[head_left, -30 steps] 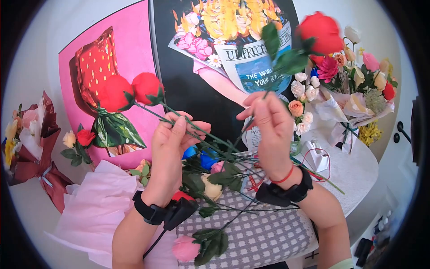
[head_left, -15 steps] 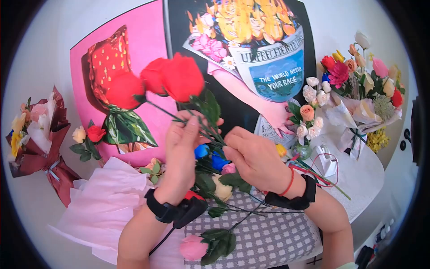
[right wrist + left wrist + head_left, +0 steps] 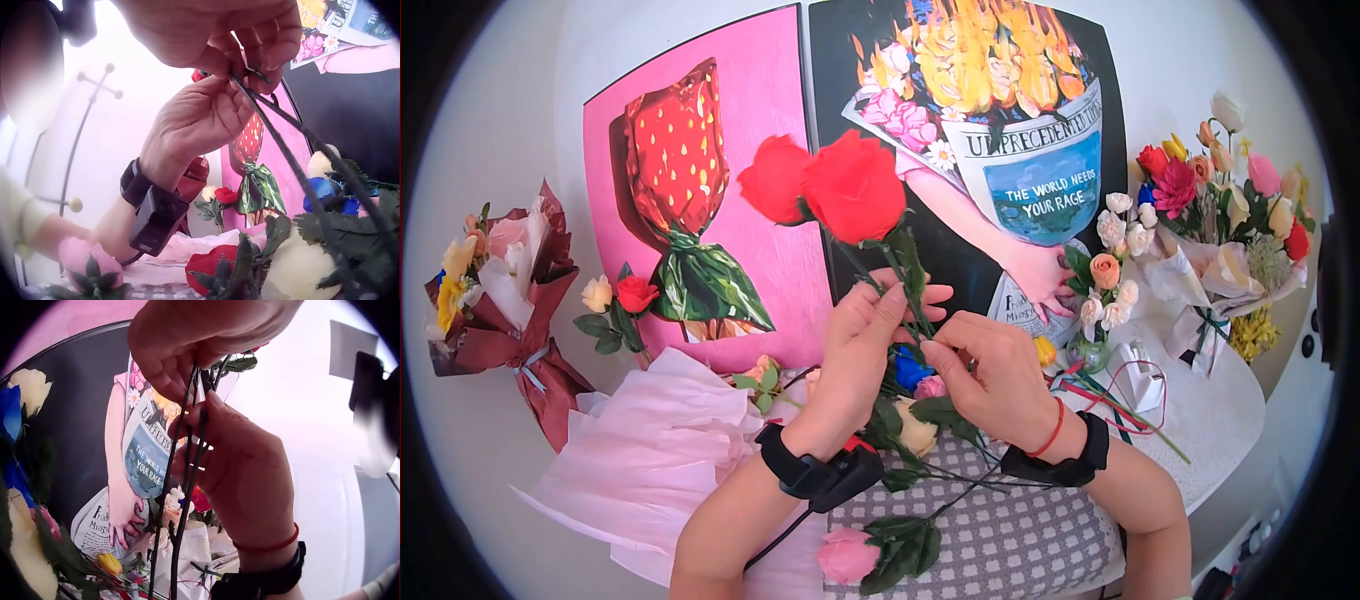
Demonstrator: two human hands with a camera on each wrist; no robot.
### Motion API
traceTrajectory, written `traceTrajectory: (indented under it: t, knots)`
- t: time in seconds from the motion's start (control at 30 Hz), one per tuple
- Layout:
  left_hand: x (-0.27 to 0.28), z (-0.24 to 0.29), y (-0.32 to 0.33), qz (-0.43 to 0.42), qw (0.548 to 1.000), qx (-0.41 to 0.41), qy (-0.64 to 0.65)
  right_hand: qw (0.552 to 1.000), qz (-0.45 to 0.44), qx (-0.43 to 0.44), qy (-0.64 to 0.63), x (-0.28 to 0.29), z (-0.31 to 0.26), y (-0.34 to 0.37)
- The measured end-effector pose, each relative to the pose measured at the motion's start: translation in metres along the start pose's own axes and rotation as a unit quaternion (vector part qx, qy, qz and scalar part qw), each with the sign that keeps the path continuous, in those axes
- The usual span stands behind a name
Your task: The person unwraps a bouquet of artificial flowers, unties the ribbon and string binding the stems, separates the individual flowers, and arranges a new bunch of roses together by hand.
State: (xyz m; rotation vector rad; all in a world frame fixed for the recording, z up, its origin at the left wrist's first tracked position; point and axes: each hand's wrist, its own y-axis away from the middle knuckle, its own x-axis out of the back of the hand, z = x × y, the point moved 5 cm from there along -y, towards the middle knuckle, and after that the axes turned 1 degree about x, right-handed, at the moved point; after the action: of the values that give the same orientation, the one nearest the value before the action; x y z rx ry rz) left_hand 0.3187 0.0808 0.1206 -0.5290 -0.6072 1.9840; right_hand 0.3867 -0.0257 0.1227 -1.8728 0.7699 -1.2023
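Note:
Two red roses stand upright above the hands in the head view, side by side, one partly behind the other. My left hand pinches their green stems just under the leaves. Close beside it, my right hand pinches the same stems a little lower. In the left wrist view several dark stems run down past the right hand. The right wrist view shows the stems slanting down from the fingers, with the left hand behind.
Below lie a pink rose, a cream rose and blue flowers on a checked cloth. Pink paper spreads left. Wrapped bouquets stand at left and right, before two paintings.
The right hand has brought its red rose left to the others and come down beside the left hand. The roses now stand closer together, and both hands have shifted right in view.

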Motion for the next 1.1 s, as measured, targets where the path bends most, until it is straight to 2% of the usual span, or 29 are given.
traceTrajectory:
  t: [0.1,0.23,0.33,0.4,0.43,0.5,0.6,0.63,0.7,0.73,0.83,0.9,0.93,1.0,1.07,1.1]
  knots:
    - [-0.006,0.001,0.002,-0.034,0.999,0.022,-0.022,0.999,0.022,-0.014,-0.029,0.003,-0.001,-0.001]
    - [-0.009,-0.001,0.002,-0.053,0.998,0.025,-0.023,0.997,0.002,-0.061,-0.046,0.004,0.006,-0.002]
    - [-0.012,-0.004,0.002,-0.078,0.996,0.016,-0.029,0.997,-0.006,-0.079,-0.023,0.007,0.008,-0.003]
    - [-0.014,-0.007,0.004,-0.091,0.994,0.020,-0.058,0.996,-0.014,-0.061,0.057,0.008,0.005,-0.003]
    - [-0.015,-0.010,0.004,-0.091,0.994,0.021,-0.058,0.996,-0.014,-0.062,0.057,0.008,0.005,-0.003]
    - [-0.012,-0.016,0.002,-0.068,0.996,0.021,-0.061,0.996,-0.002,-0.023,0.089,0.007,0.002,-0.002]
    - [-0.010,-0.016,0.005,-0.079,0.991,0.051,-0.095,0.996,0.019,0.008,0.081,0.003,0.002,-0.001]
    - [-0.010,-0.019,0.005,-0.078,0.991,0.051,-0.094,0.996,0.018,0.008,0.081,0.004,0.001,-0.001]
    - [-0.005,-0.025,0.006,-0.010,0.997,0.030,-0.074,0.994,-0.010,0.004,0.110,0.002,-0.001,-0.001]
    - [-0.006,-0.025,0.006,-0.009,0.997,0.031,-0.074,0.994,-0.011,0.004,0.109,0.002,0.000,-0.001]
    - [-0.009,-0.018,0.009,0.005,0.997,0.041,-0.068,0.996,-0.011,0.003,0.084,0.001,0.002,0.000]
    - [-0.010,-0.010,0.012,0.045,0.998,0.042,-0.017,0.999,-0.003,-0.037,0.020,-0.001,0.006,0.000]
    - [-0.007,-0.010,0.011,0.051,0.998,0.042,-0.019,0.999,-0.007,-0.035,0.015,-0.003,0.006,0.000]
    - [-0.004,-0.010,0.007,0.028,1.000,-0.008,-0.007,1.000,0.010,-0.015,0.001,-0.004,0.004,-0.001]
    - [-0.001,-0.011,0.006,0.056,0.998,0.006,-0.020,1.000,0.010,-0.010,-0.014,-0.007,0.003,0.000]
    - [-0.001,-0.007,0.005,0.045,0.999,-0.009,0.016,0.998,-0.045,-0.041,-0.017,-0.015,0.008,0.004]
